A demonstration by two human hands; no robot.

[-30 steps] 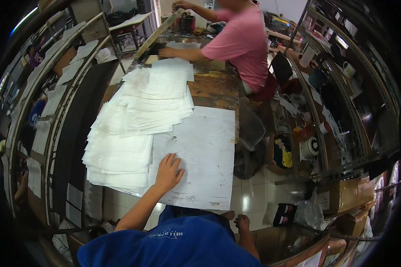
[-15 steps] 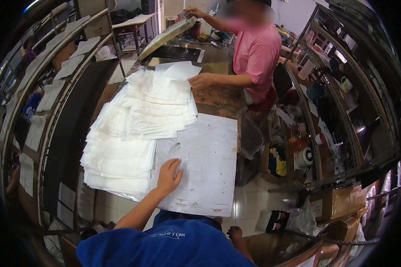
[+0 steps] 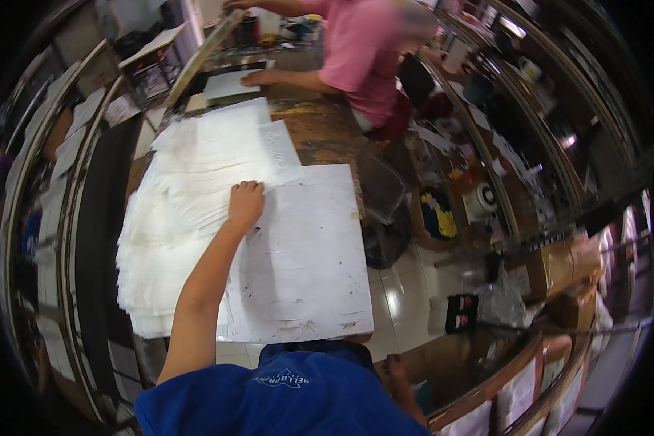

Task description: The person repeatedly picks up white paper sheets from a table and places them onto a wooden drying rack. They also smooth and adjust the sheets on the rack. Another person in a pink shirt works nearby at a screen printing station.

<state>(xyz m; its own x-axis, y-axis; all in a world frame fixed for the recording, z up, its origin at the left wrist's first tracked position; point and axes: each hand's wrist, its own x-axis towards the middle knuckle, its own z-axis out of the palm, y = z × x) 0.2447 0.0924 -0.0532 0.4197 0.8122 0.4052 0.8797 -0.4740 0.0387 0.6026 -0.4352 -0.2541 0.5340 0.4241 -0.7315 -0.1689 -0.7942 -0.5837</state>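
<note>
My left hand (image 3: 247,203) reaches forward to the right edge of a wide, overlapping pile of thin white sheets (image 3: 196,156). Its fingers are curled and close together; whatever lies under them is hidden. Just beyond my fingers, a translucent sheet with pale print (image 3: 282,154) rests at the pile's far right corner. Under my forearm is a white board (image 3: 309,254) with dark scuffs, partly covered by the pile. Low by my right side hangs my right hand (image 3: 395,365), small and dark, its fingers unclear.
Across the table, a co-worker in pink holds up a framed screen (image 3: 203,58) and touches a pale sheet (image 3: 231,84) on a dark board. Racks (image 3: 87,138) stand at left, cluttered shelves (image 3: 501,145) at right. Cardboard boxes (image 3: 559,265) sit at lower right.
My left hand has moved from the white board forward to the pile's edge. The co-worker's hand went from the pile to a pale sheet on the dark board. The printed sheet now shows.
</note>
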